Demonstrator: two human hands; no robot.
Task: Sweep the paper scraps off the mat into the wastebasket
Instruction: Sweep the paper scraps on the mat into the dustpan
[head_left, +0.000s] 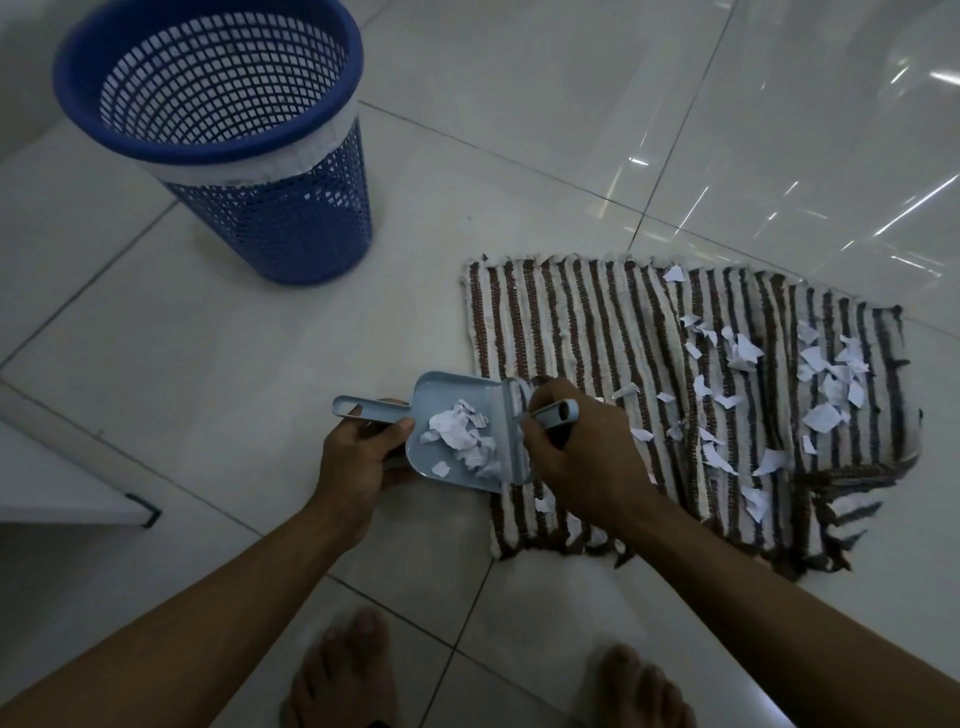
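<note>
A brown-and-white striped mat lies on the tiled floor, with several white paper scraps scattered over its right half. My left hand grips the handle of a small light-blue dustpan at the mat's left edge; a heap of scraps lies in the pan. My right hand grips the handle of a small light-blue brush, whose head stands at the pan's mouth. The blue mesh wastebasket with a white liner stands upright at the upper left, well apart from the pan.
A low white ledge with a dark corner juts in at the left. My two bare feet are at the bottom edge. Glossy white floor tiles surround the mat and basket.
</note>
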